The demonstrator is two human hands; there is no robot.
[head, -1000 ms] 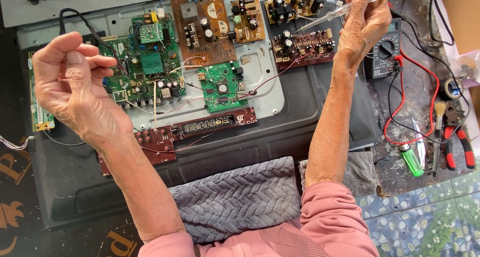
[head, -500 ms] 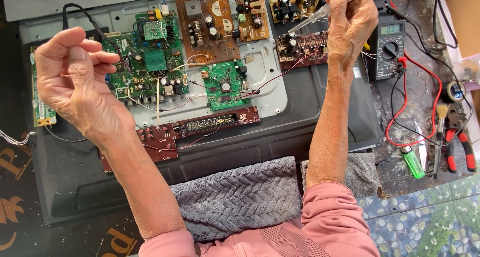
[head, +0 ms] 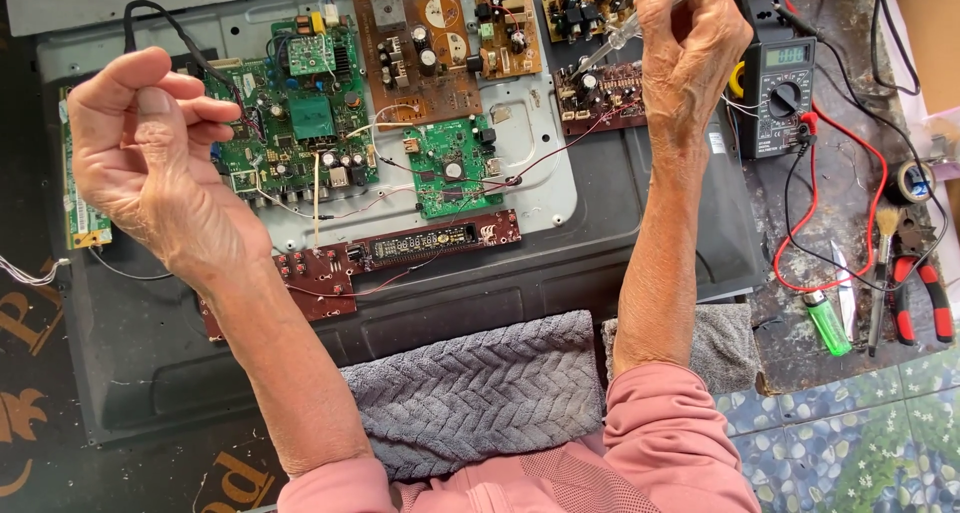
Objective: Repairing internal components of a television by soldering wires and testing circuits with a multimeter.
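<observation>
Gripping a clear-handled screwdriver (head: pixel 640 28), the right hand (head: pixel 690 58) hovers just right of the brown circuit board (head: pixel 420 48) (shaft slanting down-left toward it); the left hand (head: pixel 150 163), fingers curled together on nothing visible, hangs farther left.

Clear-handled screwdriver (head: pixel 640 23) tilted, tip over small brown circuit board (head: pixel 600 93).

The screwdriver (head: pixel 640 23) has a clear glossy plastic handle. The towel (head: pixel 470 393) is grey, rough woven cloth. The lighter (head: pixel 828 321) is shiny green plastic.
</observation>
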